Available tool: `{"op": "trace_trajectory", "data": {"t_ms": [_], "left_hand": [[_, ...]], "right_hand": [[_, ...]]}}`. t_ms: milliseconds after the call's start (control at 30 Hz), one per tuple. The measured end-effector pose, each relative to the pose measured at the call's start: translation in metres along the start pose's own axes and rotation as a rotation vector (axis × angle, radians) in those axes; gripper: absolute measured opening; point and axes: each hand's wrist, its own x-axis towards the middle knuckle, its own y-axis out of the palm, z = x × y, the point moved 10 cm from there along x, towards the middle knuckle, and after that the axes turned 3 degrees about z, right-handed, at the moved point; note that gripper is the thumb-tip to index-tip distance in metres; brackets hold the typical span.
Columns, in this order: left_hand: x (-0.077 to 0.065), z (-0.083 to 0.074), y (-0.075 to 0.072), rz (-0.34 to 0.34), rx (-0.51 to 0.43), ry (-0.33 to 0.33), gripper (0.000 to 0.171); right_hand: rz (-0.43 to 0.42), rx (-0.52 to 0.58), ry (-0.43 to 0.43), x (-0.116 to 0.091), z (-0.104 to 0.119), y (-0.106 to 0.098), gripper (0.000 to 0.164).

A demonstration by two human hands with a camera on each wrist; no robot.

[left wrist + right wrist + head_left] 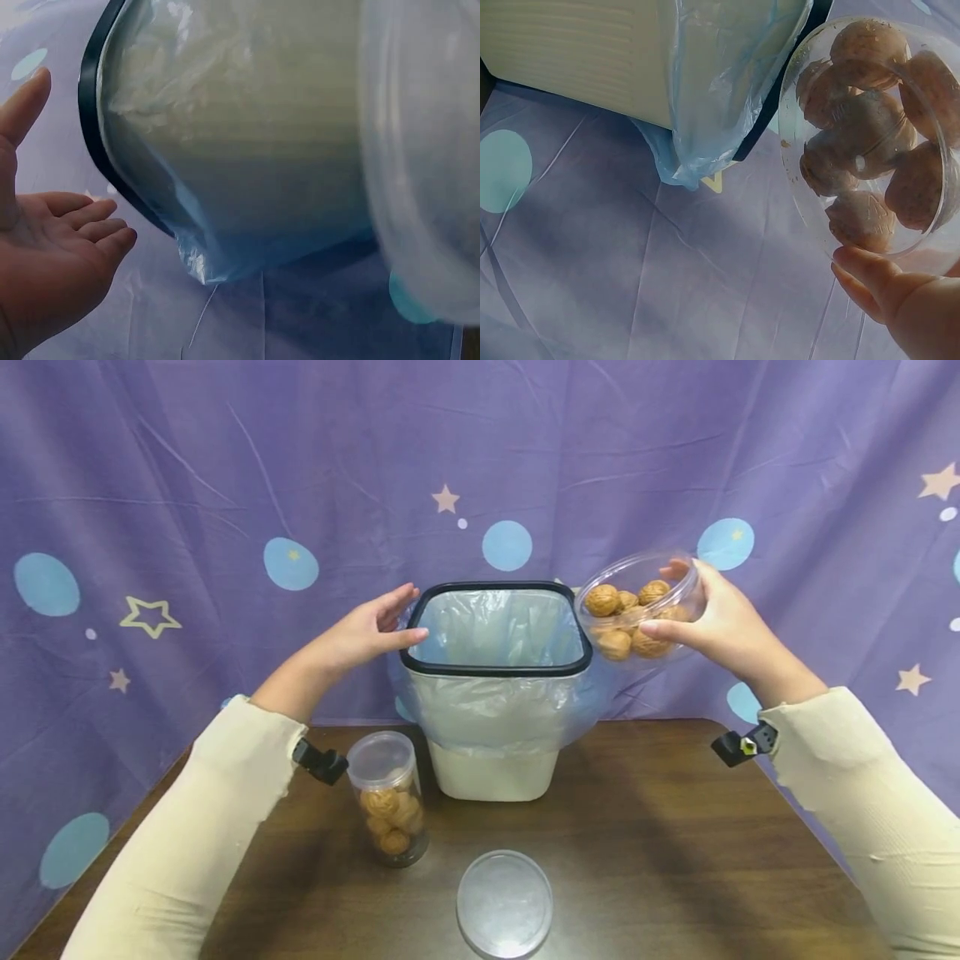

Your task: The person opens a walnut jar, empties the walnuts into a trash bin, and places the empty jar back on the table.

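Pale sleeves [172, 827] nearest — right grip [723, 622] holding tub [789, 161] of walnuts [602, 600], left grip [363, 631] wide beside lined bin [495, 672].

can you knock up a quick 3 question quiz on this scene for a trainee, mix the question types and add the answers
1. True or false: the jar lies on its side on the table.
2. Fill the gap: in the head view, a flat, round ___ lies on the table in front of the bin.
3. What does the right hand hold?
a) the jar
b) the bin
c) the tub of walnuts

Key:
1. False; the jar stands upright.
2. lid
3. c
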Motion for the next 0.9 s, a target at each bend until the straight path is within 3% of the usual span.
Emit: {"op": "trace_trajectory", "data": {"t_ms": [133,333,600,900], "left_hand": [[0.008,0.0,-0.003,0.017,0.014,0.002,0.083],[0.017,0.014,-0.002,0.043,0.02,-0.029,0.084],[0.02,0.029,0.005,0.039,-0.01,-0.09,0.09],[0.021,0.027,0.014,0.026,0.052,-0.114,0.092]], "right_hand": [[-0.003,-0.019,0.003,0.0,0.0,0.0,0.082],[0.004,-0.01,0.0,0.002,0.003,0.003,0.082],[0.013,0.002,-0.007,0.002,0.006,0.004,0.083],[0.0,-0.001,-0.005,0.001,0.005,-0.001,0.081]]}}
